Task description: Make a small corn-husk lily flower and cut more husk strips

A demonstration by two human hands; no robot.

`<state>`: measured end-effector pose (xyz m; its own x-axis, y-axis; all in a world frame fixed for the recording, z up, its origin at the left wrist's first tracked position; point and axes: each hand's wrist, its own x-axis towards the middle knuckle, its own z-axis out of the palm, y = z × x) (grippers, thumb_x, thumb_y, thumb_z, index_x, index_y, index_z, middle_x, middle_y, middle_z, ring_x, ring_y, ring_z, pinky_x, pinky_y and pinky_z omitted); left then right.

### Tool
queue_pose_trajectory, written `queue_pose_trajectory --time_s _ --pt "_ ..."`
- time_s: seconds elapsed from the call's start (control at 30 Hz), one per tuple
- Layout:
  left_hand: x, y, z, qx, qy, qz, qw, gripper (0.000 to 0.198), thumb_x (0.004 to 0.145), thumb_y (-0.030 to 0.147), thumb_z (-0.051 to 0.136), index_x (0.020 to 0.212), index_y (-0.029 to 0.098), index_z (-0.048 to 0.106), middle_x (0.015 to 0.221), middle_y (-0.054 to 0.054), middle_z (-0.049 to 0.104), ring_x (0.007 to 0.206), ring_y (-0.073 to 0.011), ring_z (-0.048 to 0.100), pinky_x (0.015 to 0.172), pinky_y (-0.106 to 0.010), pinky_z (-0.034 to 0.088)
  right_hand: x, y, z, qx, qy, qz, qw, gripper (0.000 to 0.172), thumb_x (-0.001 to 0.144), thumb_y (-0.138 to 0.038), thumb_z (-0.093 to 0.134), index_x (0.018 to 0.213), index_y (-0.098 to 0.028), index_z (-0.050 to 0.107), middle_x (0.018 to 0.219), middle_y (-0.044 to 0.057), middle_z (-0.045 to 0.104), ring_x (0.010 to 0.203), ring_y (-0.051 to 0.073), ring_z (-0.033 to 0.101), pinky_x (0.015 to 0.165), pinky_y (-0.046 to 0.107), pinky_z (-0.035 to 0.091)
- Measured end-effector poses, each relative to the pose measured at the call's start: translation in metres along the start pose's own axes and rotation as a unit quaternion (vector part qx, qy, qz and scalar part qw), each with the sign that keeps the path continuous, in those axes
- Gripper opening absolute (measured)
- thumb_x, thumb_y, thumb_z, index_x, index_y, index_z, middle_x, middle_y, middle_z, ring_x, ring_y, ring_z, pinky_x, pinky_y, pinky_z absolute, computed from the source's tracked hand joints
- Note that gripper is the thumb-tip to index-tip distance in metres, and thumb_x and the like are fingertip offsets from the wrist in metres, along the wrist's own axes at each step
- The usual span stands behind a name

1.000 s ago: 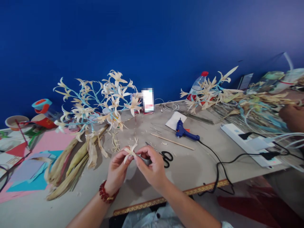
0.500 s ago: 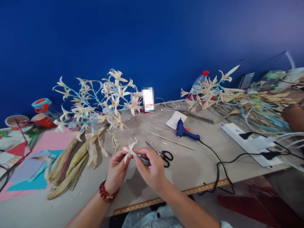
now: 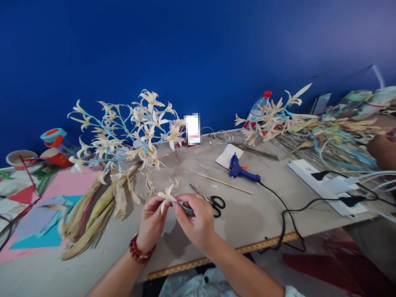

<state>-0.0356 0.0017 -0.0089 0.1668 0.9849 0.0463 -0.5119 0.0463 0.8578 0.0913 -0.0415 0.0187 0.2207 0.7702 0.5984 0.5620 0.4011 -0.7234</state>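
Observation:
A small cream husk flower (image 3: 167, 196) with narrow curved petals is pinched in the fingertips of my left hand (image 3: 154, 218), above the front of the table. Close beside it, my right hand (image 3: 196, 218) is closed, its thumb and forefinger at the flower's base. A dark grey object (image 3: 188, 210) shows under the right fingers; most of it is covered, so its kind is unclear. Scissors with black handles (image 3: 215, 205) lie just beyond my right hand. Dried corn husks (image 3: 93, 210) rest to the left of my hands.
Husk flowers on blue stems (image 3: 123, 136) stand at the back left. A blue glue gun (image 3: 243, 172) rests right of centre, near a thin wooden stick (image 3: 224, 183). Further right are a white power strip (image 3: 324, 189) with cables and another person's hand (image 3: 383, 150). Coloured paper (image 3: 40, 231) lies left.
The flower has turned and shifted slightly left between my fingers. More of the grey object shows under my right hand. The things on the table have stayed in place.

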Motion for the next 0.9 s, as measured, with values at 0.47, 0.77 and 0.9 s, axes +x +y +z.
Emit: queue_pose_trajectory --time_s 0.47,0.77,0.9 --pt "-0.0015 -0.0013 -0.0024 -0.009 0.026 -0.027 0.999 0.019 0.059 0.027 0.085 0.075 0.023 0.075 0.08 -0.001 0.074 0.076 -0.0143 0.066 0.073 -0.025 0.053 0.0008 0.0005 0.0041 0.023 0.022 -0.04 0.999 0.006 0.083 -0.018 0.058 0.085 -0.022 0.062 0.07 0.0 0.07 0.058 0.014 0.06 0.062 0.027 0.046" --pt "-0.0019 0.0031 0.0001 -0.003 -0.019 -0.045 0.999 0.016 0.065 0.027 0.081 0.075 0.02 0.071 0.085 -0.001 0.067 0.077 -0.0132 0.061 0.077 -0.026 0.051 0.0024 0.0006 0.0039 0.013 0.021 -0.049 0.998 0.004 0.083 -0.019 0.058 0.083 -0.022 0.061 0.065 -0.001 0.069 0.051 0.013 0.057 0.061 0.028 0.045" --pt "-0.0024 0.0044 0.0006 -0.001 -0.027 -0.048 0.998 0.017 0.066 0.025 0.08 0.079 0.019 0.07 0.084 -0.002 0.063 0.076 -0.0138 0.059 0.074 -0.027 0.051 0.0018 0.0005 0.0023 0.01 0.013 -0.03 0.999 0.005 0.081 -0.02 0.057 0.081 -0.022 0.062 0.062 -0.001 0.066 0.053 0.014 0.057 0.059 0.027 0.045"
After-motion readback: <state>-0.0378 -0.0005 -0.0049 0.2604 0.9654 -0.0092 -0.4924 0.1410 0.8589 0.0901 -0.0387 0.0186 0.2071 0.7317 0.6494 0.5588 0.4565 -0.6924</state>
